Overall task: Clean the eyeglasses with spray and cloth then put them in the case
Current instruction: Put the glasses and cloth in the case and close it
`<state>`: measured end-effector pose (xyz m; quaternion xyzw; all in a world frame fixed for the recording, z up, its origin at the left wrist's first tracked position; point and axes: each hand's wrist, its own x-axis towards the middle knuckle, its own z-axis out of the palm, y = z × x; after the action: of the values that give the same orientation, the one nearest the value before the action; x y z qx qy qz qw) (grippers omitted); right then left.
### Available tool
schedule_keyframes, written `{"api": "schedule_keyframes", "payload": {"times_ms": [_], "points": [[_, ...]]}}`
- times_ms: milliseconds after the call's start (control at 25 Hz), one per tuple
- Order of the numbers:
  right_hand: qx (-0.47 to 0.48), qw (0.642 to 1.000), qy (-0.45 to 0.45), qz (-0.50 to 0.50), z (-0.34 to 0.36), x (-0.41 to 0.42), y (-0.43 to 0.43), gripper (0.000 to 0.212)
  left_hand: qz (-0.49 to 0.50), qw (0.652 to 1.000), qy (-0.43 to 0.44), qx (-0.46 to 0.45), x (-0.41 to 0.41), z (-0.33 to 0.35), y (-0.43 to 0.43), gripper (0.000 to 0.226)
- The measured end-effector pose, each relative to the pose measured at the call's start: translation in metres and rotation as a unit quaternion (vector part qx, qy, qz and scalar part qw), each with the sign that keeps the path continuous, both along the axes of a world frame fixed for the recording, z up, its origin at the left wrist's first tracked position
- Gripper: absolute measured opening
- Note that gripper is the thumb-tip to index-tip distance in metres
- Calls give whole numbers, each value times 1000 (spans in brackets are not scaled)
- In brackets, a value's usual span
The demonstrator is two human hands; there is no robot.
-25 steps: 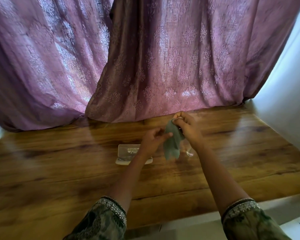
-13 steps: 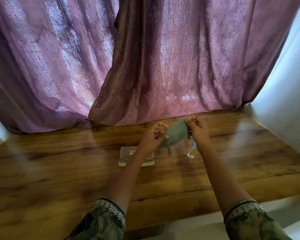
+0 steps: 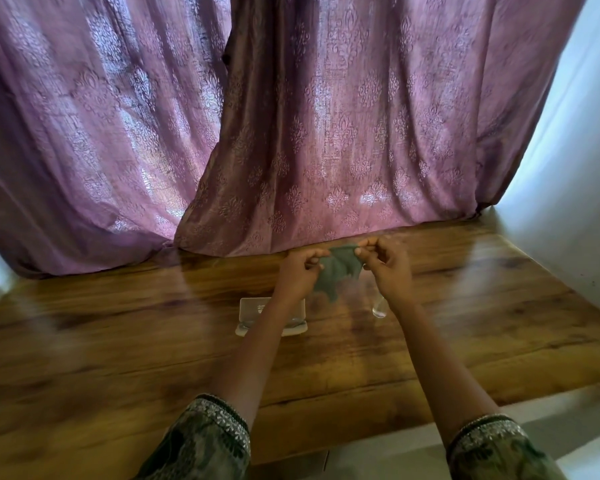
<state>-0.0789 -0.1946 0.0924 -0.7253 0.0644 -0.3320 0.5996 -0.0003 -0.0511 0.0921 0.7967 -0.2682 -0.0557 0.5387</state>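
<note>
Cloth [image 3: 338, 271]: pinched at upper edge by left grip [image 3: 298, 273] and right grip [image 3: 388, 268], above counter [image 3: 118, 341] middle. Case [image 3: 253, 306]: under left forearm [image 3: 257, 348]. Eyeglasses: not made out. Risk: clear item [image 3: 378, 310] beside right wrist knocked if arm lowered.

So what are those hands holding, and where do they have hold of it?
A grey-green cloth. The left hand pinches its top edge at one end, the right hand at the other; the rest hangs down between them.

2 hands: left hand [image 3: 297, 276], right hand [image 3: 389, 271]. 1 cloth [image 3: 338, 271], 1 case [image 3: 253, 311], 1 clear bottle [image 3: 378, 309], 1 desk [image 3: 118, 358], 2 curtains [image 3: 84, 133] [image 3: 361, 116].
</note>
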Motion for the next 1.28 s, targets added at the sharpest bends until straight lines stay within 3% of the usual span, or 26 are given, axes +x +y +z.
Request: {"api": "schedule_keyframes", "payload": {"times_ms": [200,360,440,640,800,920,1120,1280], "points": [[-116,992,31,33,0,-3,21,13,46,998,42,-10,0,12,-2,25],[-290,957,18,-5,-12,1,33,12,61,994,61,-73,-6,19,-4,21],[-315,949,15,-2,-13,0,36,11,69,991,71,-90,-6,19,-3,21],[-79,996,-14,-46,-6,-3,20,6,61,994,31,-87,-4,18,1,21],[93,986,86,112,-8,2,11,33,-15,995,14,-94,-6,17,2,21],[106,972,125,169,-10,0,4,23,-25,994,21,-107,-5,16,5,20],[190,968,99,129,-4,-3,9,12,-4,989,40,-141,-5,14,7,20],[97,974,131,156,9,-5,15,8,-47,992,29,-110,-1,16,9,19]]}}
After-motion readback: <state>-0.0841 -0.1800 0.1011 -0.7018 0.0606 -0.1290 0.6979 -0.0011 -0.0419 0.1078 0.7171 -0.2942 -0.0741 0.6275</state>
